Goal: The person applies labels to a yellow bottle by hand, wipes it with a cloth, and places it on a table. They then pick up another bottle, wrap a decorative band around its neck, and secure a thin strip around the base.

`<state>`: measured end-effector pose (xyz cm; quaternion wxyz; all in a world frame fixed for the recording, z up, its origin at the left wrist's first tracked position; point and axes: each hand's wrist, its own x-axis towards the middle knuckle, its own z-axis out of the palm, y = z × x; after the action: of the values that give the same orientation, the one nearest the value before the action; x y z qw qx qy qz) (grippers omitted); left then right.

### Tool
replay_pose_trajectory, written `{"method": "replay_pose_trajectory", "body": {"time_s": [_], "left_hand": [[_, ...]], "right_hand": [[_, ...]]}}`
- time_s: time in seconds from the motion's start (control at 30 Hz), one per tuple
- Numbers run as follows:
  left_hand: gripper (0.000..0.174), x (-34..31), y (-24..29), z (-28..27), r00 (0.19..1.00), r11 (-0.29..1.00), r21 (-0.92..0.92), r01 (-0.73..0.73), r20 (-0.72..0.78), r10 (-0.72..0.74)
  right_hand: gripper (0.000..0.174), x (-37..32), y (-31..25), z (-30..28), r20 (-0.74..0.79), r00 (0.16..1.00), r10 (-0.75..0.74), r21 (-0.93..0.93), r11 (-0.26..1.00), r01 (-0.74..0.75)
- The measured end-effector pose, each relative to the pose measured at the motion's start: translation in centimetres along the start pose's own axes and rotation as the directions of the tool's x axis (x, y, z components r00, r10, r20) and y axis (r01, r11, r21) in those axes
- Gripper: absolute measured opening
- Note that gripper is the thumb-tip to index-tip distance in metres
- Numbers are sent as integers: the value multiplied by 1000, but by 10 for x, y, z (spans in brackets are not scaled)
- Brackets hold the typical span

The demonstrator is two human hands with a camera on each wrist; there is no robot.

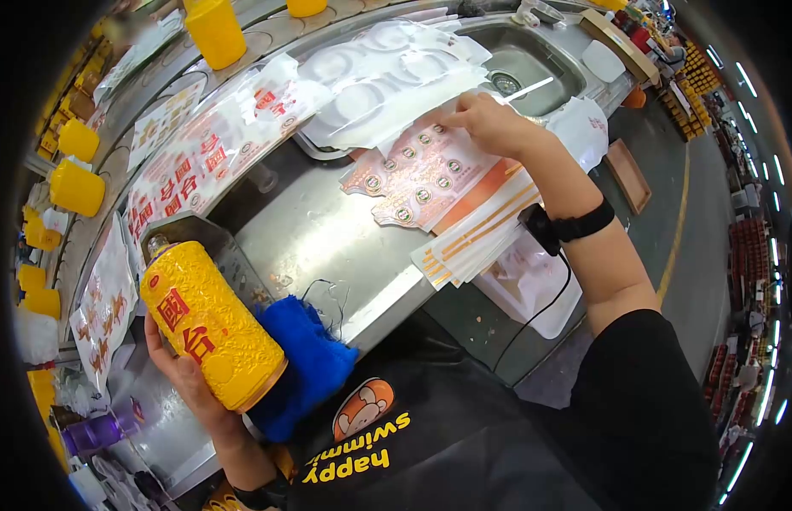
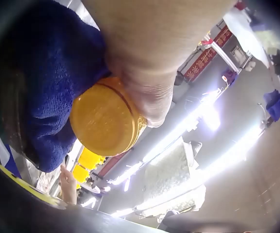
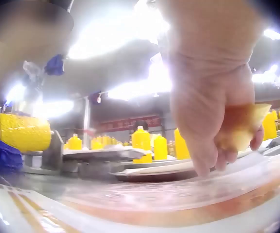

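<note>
While the left hand (image 1: 187, 375) grips the bottle (image 1: 210, 322) at 8 o'clock, the right hand (image 1: 489, 121) pinches a sticker (image 3: 239, 128) from the sheet (image 1: 417, 179) at 1 o'clock: label-picking, seemingly, next needing a clean peel.

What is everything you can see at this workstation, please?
yellow bottle: one, yellow with red characters, near left.
blue cloth: one, blue, against the bottle's base.
seal sheet: one, orange with round seals, on the steel table.
striped strips: stack, white and orange, beside seal sheet.
label sheets: several, red and white, far left.
spare bottles: several, yellow, left edge.
sink: one, steel, far side.
left hand: grips the yellow bottle.
right hand: pinches the seal sheet.
</note>
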<state>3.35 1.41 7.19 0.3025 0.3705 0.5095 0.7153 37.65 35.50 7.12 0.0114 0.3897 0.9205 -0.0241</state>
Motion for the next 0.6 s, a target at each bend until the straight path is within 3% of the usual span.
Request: {"method": "replay_pose_trajectory", "body": {"time_s": [0.03, 0.13, 0.27, 0.37, 0.47, 0.6], "left_hand": [[73, 0, 0, 1, 1000, 1000, 1, 0, -1, 0], [72, -1, 1, 3, 1000, 1000, 10, 2, -12, -2], [72, 0, -1, 1, 1000, 1000, 12, -6, -13, 6], [72, -2, -4, -1, 1000, 1000, 8, -16, -16, 16], [72, -2, -4, 1, 999, 999, 22, -25, -32, 26], [75, -1, -6, 1, 999, 1000, 15, -22, -35, 22]], "right_hand": [[46, -2, 5, 7, 3, 999, -39, -64, 997, 40], [49, -16, -1, -3, 58, 998, 21, -111, 994, -15], [52, -29, 5, -18, 20, 992, 125, -199, 973, -119], [40, -36, 4, -13, 111, 986, 128, -151, 982, -111], [34, -32, 32, 1, -16, 971, 238, -187, 954, -237], [25, -24, 63, -11, -2, 905, 425, -157, 894, -420]]}}
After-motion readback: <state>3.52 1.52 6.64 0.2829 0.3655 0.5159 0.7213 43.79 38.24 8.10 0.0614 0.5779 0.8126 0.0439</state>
